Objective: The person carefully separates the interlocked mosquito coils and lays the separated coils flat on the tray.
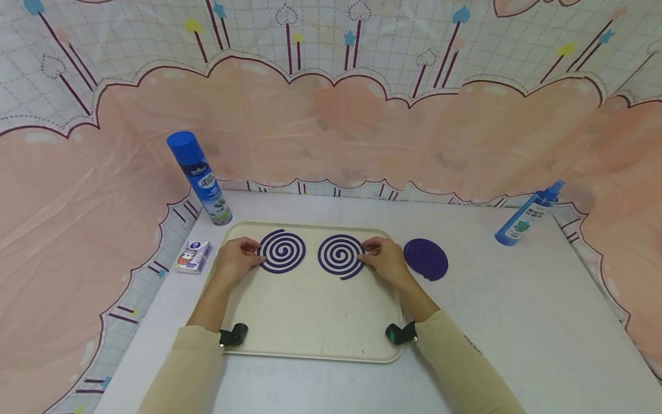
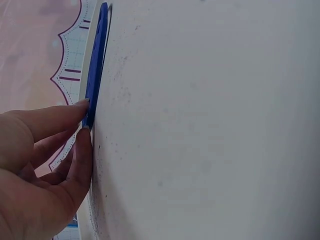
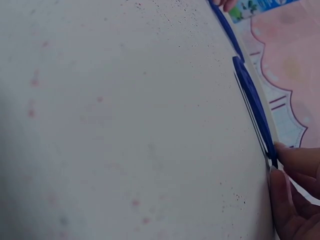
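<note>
Two purple spiral mosquito coils stand out over the cream tray in the head view, side by side with a gap between them. My left hand point(image 1: 238, 261) pinches the outer left edge of the left mosquito coil point(image 1: 283, 251) between thumb and fingers. At the outer right edge of the other mosquito coil point(image 1: 340, 255), my right hand point(image 1: 385, 260) has the same kind of pinch. Both wrist views show the coils edge-on, as thin blue strips close to the tray surface: the left coil point(image 2: 96, 70) and the right coil point(image 3: 254, 100).
The cream tray point(image 1: 310, 322) lies under both hands. Right of it is a denser purple coil disc point(image 1: 426, 260). A blue spray can point(image 1: 201, 181) stands behind the tray's left corner, a small patterned box point(image 1: 193, 257) at its left, a blue spray bottle point(image 1: 528, 214) at far right.
</note>
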Demonstrator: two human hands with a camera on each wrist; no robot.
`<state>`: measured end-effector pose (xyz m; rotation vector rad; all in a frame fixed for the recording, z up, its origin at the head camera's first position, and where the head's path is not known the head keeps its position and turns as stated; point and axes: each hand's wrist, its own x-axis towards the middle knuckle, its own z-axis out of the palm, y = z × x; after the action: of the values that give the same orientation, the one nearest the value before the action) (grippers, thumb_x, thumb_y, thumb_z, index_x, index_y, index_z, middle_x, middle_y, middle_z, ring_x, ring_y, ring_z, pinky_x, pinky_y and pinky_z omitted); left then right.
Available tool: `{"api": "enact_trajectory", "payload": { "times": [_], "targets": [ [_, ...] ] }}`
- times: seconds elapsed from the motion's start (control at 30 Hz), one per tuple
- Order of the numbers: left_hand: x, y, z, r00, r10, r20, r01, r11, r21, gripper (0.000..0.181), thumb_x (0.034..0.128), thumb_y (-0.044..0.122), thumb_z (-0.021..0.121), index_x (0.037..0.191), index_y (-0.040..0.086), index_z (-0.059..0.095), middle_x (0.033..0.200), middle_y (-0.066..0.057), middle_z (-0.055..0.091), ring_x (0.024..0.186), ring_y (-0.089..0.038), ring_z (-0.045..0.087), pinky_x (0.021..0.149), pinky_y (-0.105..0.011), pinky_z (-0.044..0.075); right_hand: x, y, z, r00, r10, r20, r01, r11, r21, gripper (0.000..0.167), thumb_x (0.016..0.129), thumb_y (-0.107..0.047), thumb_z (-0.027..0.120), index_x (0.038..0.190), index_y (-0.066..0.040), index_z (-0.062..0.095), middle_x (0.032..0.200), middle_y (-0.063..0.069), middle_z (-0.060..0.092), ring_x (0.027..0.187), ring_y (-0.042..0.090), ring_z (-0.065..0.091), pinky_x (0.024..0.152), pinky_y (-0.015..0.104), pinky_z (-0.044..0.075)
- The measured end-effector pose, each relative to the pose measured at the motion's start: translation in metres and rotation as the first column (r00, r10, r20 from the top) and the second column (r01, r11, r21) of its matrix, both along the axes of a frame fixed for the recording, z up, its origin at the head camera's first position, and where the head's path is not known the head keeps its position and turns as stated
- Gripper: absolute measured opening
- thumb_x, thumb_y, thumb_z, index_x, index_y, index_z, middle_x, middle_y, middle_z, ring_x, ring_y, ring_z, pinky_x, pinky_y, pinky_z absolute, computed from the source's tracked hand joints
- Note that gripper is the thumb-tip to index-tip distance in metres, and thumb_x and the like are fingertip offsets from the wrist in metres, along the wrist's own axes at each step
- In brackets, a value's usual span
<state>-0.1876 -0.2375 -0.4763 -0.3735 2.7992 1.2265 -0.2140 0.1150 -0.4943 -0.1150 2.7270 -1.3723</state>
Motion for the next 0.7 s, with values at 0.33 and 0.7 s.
{"api": "enact_trajectory", "payload": {
  "times": [0.33,0.7],
  "targets": [
    [0.003,0.001,0.004,0.999,0.053,0.001,-0.053,0.997,0.053,0.038,0.0967,0.022,0.069,0.128,0.003,0.064,0.119,-0.019,0.065,0.097,-0.025,0.064,0.072,-0.018,0.052,0.003,0.004,0.0,0.999,0.01,0.035,-0.007,0.997,-0.078,0.038,0.088,-0.014,0.08,0.123,-0.005,0.07,0.118,0.016,0.072,0.1,0.025,0.073,0.069,0.021,0.059],
    [-0.001,0.019,0.016,0.981,-0.112,-0.161,0.111,0.994,-0.015,0.05,0.0951,0.027,0.071,0.14,0.008,0.059,0.147,-0.021,0.054,0.138,-0.041,0.047,0.117,-0.058,0.04,0.015,0.027,0.023,0.998,0.008,0.065,0.002,0.989,-0.149,0.048,0.092,-0.02,0.075,0.137,-0.012,0.063,0.139,0.015,0.064,0.123,0.034,0.066,0.094,0.041,0.062]
  ]
}}
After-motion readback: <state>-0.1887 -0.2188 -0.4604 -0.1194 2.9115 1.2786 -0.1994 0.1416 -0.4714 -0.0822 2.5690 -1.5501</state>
